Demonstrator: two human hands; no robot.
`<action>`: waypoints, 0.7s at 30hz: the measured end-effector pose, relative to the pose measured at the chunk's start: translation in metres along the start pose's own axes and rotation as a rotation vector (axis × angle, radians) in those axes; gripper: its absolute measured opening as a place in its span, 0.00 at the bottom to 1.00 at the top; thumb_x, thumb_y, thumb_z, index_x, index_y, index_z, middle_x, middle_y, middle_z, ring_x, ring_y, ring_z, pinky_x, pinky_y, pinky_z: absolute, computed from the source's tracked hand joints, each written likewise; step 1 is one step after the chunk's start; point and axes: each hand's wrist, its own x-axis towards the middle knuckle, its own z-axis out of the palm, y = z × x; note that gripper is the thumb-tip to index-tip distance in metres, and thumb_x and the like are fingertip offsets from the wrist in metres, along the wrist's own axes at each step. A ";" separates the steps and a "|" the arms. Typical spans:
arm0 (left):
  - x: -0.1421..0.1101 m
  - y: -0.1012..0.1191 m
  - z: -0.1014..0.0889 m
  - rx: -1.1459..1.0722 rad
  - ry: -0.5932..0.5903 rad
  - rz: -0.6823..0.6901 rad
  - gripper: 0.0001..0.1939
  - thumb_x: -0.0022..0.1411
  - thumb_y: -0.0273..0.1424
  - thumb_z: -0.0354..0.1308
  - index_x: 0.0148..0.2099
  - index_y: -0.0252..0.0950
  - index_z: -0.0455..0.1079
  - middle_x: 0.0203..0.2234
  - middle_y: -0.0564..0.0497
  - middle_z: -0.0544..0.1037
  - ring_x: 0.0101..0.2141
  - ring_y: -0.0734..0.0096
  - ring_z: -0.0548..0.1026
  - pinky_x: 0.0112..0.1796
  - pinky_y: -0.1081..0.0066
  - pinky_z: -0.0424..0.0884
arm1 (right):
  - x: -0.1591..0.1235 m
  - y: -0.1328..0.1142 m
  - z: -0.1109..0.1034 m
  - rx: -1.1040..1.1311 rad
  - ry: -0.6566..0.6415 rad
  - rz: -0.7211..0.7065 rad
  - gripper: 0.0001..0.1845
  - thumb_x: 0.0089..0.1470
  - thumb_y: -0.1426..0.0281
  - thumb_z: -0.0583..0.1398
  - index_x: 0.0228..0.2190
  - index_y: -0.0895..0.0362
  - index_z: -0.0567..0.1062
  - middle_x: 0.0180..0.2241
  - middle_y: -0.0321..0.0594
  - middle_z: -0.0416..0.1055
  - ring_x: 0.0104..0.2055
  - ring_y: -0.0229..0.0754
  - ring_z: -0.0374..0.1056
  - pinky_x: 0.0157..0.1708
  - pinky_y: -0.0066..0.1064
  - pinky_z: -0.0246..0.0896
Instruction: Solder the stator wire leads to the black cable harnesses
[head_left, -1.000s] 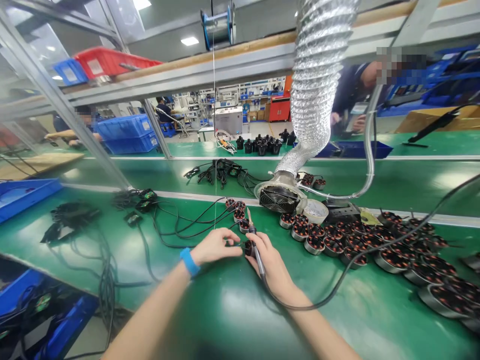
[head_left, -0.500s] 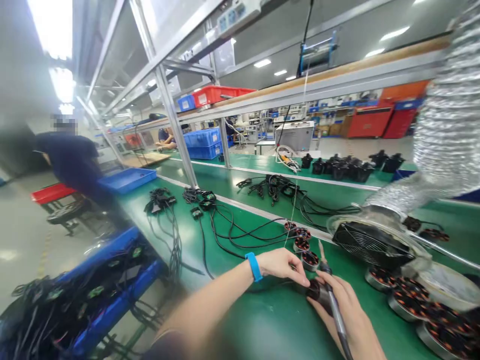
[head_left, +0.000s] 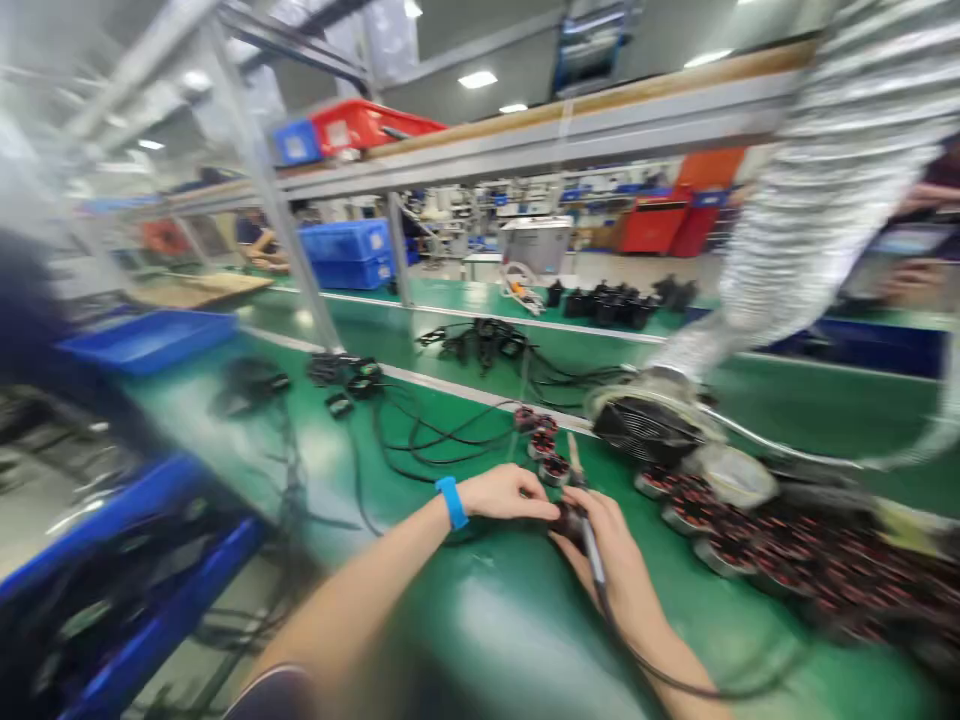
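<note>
My left hand point(head_left: 514, 494), with a blue band point(head_left: 451, 502) at the wrist, is closed in a pinch. A thin solder wire point(head_left: 519, 400) comes down to it from above. Its fingertips meet a small dark motor stator point(head_left: 570, 524), mostly hidden between both hands. My right hand point(head_left: 616, 560) is closed round a soldering iron point(head_left: 592, 548), tip pointing up and away, and its fingers also steady the stator. Just beyond stand several similar copper-wound stators point(head_left: 553, 468). Blur hides the contact at the fingertips.
A fan point(head_left: 641, 428) on a silver duct point(head_left: 784, 220) stands ahead right. Many stators point(head_left: 750, 540) crowd the right. Black cables point(head_left: 420, 440) lie left and ahead. A blue bin point(head_left: 172, 590) of cabled parts sits lower left; a blue tray point(head_left: 150, 340) lies farther off.
The view swung left, then partly back right. Both hands stay together at the stator, with the soldering iron still in my right hand. A person at the left has mostly gone from view.
</note>
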 end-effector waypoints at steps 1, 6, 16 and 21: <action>0.000 0.002 0.003 0.001 0.012 -0.008 0.19 0.56 0.46 0.63 0.32 0.32 0.78 0.28 0.51 0.76 0.31 0.71 0.70 0.34 0.74 0.64 | 0.000 -0.003 -0.002 0.021 -0.038 0.027 0.21 0.61 0.68 0.56 0.56 0.51 0.62 0.52 0.48 0.63 0.51 0.48 0.69 0.49 0.38 0.70; 0.010 0.008 0.012 -0.184 -0.142 -0.097 0.16 0.54 0.42 0.64 0.28 0.32 0.76 0.24 0.53 0.75 0.29 0.73 0.69 0.34 0.74 0.63 | 0.000 -0.012 -0.010 0.093 -0.080 0.088 0.26 0.58 0.75 0.57 0.57 0.50 0.61 0.53 0.47 0.62 0.50 0.46 0.70 0.50 0.36 0.69; 0.009 0.016 -0.002 -0.351 -0.191 -0.185 0.15 0.54 0.41 0.64 0.28 0.33 0.77 0.25 0.53 0.75 0.28 0.76 0.66 0.35 0.75 0.62 | -0.001 -0.006 -0.010 0.130 -0.074 0.100 0.25 0.59 0.73 0.58 0.56 0.50 0.61 0.53 0.47 0.62 0.48 0.46 0.72 0.49 0.37 0.70; 0.006 0.009 -0.005 -0.262 -0.154 -0.088 0.17 0.52 0.44 0.66 0.29 0.34 0.79 0.29 0.52 0.77 0.33 0.73 0.71 0.40 0.74 0.64 | 0.000 -0.003 -0.008 0.085 -0.079 0.095 0.25 0.60 0.71 0.57 0.58 0.49 0.60 0.54 0.47 0.61 0.46 0.46 0.72 0.47 0.36 0.71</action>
